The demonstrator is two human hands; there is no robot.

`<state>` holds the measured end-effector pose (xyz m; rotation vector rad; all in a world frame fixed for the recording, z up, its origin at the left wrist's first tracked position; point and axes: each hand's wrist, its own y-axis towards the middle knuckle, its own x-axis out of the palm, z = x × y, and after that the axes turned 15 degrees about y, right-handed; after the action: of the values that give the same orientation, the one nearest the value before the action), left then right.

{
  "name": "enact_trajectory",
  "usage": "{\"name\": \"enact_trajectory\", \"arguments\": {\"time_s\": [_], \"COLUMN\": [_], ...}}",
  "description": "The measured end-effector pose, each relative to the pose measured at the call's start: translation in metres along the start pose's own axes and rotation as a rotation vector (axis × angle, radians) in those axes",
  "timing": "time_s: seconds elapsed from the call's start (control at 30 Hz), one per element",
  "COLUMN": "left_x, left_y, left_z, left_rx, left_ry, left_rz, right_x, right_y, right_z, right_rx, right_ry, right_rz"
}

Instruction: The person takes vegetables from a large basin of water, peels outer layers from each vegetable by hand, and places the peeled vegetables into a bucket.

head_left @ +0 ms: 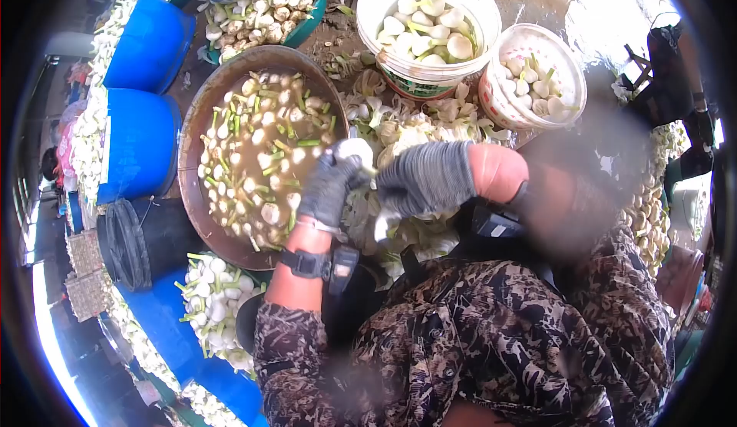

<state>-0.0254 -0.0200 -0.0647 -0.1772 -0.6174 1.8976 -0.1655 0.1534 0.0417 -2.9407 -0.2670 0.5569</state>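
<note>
My left hand (328, 187), in a dark grey glove, is closed around a white garlic bulb (355, 150) beside the rim of a wide brown basin (189, 158). Close to the bulb's lower side is my right hand (426, 181), in a striped grey knit glove. Its fingers are curled, and what they grip is hidden. A whitish piece shows just below them, too unclear to name. Many garlic bulbs with cut green stems (270, 212) float in the basin's murky water. Beneath my hands lies a heap of loose garlic skins (399, 131).
Beyond the skins stand a large white bucket (368, 24) and a smaller bucket (491, 101), both holding peeled bulbs. A green tub (316, 16) of garlic is at the back. Blue containers (142, 147) and a black bucket (123, 243) line the left side. Trimmed garlic (215, 304) is piled near my left elbow.
</note>
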Motion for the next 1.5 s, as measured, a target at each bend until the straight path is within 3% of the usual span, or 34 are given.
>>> {"name": "enact_trajectory", "arguments": {"time_s": [0.03,0.13,0.23,0.27,0.3,0.37,0.43,0.5,0.57,0.63,0.7,0.73,0.83,0.87,0.97,1.03,1.13,1.17,1.23,1.33,1.43,1.5], "left_x": [0.019,0.016,0.001,-0.013,-0.020,-0.071,-0.100,-0.146,-0.146,-0.118,-0.129,-0.126,-0.123,-0.126,-0.134,-0.116,-0.085,-0.068,-0.050,-0.028,0.001,0.009], "left_y": [-0.013,0.040,0.059,0.058,0.046,0.050,0.040,0.049,0.051,0.049,0.074,0.073,0.047,0.041,0.020,0.000,-0.029,-0.042,-0.052,-0.065,-0.078,-0.077], "left_z": [0.042,0.080,0.115,0.123,0.132,0.111,0.078,0.011,-0.031,-0.039,-0.097,-0.094,-0.081,-0.069,-0.054,-0.020,0.024,0.037,0.045,0.046,0.052,0.047], "left_rx": [0.032,0.210,0.368,0.476,0.389,0.267,-0.039,-0.224,-0.371,-0.597,-0.575,-0.564,-0.622,-0.577,-0.249,-0.100,0.091,0.192,0.223,0.454,0.465,0.513], "left_ry": [0.082,-0.042,-0.284,-0.082,0.110,0.258,0.470,0.434,0.791,0.904,1.368,1.365,0.841,0.752,0.082,-0.029,0.101,0.157,0.193,0.733,0.630,0.651], "left_rz": [0.187,-0.015,-0.295,-0.321,-0.060,0.047,0.236,0.166,0.141,0.045,0.026,0.024,0.133,0.055,0.042,0.054,0.050,0.093,0.098,0.280,0.249,0.248], "right_x": [0.009,0.047,0.047,0.047,0.043,0.035,0.038,0.039,0.040,0.043,0.042,0.041,0.040,0.039,0.028,0.021,0.024,0.023,0.021,0.015,0.015,0.017], "right_y": [0.003,0.014,0.016,0.016,0.015,0.012,0.013,0.013,0.016,0.017,0.022,0.025,0.024,0.022,0.025,0.029,0.030,0.031,0.036,0.033,0.030,0.026], "right_z": [0.008,0.051,0.055,0.053,0.046,0.034,0.040,0.040,0.042,0.046,0.038,0.035,0.035,0.033,0.018,0.017,0.028,0.027,0.025,0.018,0.017,0.012], "right_rx": [0.114,0.166,0.190,0.201,0.185,0.274,0.254,0.294,0.312,0.301,0.323,0.338,0.251,0.235,0.256,0.287,-0.045,-0.053,-0.193,-0.199,-0.236,-0.171], "right_ry": [-0.124,-0.285,-0.303,-0.301,-0.290,-0.260,-0.297,-0.320,-0.341,-0.366,-0.367,-0.363,-0.383,-0.381,-0.356,-0.381,-0.248,-0.251,-0.022,0.162,0.265,0.071], "right_rz": [-0.179,-0.349,-0.379,-0.364,-0.379,-0.203,-0.183,-0.115,-0.133,-0.152,-0.177,-0.197,-0.143,-0.123,-0.037,-0.038,0.433,0.444,0.752,0.773,0.786,0.780]}}
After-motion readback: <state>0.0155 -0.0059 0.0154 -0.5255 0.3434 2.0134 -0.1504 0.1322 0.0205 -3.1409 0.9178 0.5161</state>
